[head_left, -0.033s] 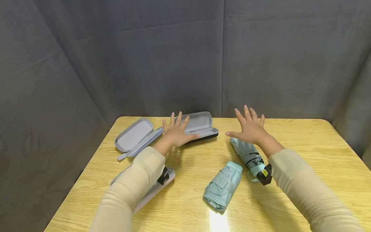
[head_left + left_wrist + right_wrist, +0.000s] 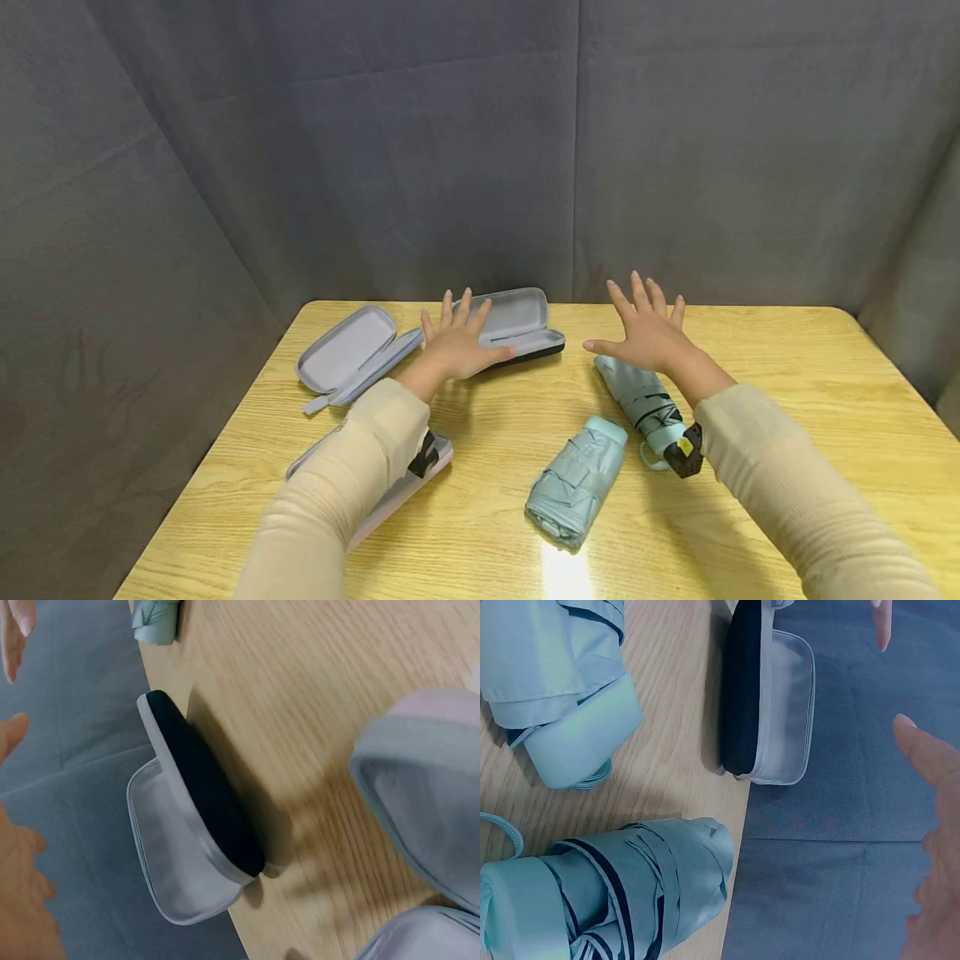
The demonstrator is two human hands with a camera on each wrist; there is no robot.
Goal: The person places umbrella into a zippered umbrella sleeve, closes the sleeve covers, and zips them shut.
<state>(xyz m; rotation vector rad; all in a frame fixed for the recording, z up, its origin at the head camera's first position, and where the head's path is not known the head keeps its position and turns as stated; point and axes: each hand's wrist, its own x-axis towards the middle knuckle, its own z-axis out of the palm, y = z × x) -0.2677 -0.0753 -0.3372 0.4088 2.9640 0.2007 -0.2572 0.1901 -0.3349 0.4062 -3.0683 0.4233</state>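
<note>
My left hand (image 2: 453, 350) is raised with its fingers spread and holds nothing. Behind it stands a black zip case (image 2: 521, 348) with its grey-lined lid up; in the left wrist view the same case (image 2: 202, 787) lies beyond the hand. Spread wide as well, my right hand (image 2: 648, 337) hangs empty above the far end of a folded mint-green umbrella (image 2: 637, 396) with a wrist loop. A second folded umbrella (image 2: 577, 483) lies nearer, to its left. In the right wrist view both umbrellas show, the looped umbrella (image 2: 637, 892) lower down.
A pale blue-grey zip case (image 2: 348, 354) lies unfolded at the table's far left. Under my left forearm is a pink zip case (image 2: 401, 504), partly hidden by the sleeve. Grey cloth (image 2: 450, 150) hangs behind the wooden table (image 2: 810, 400).
</note>
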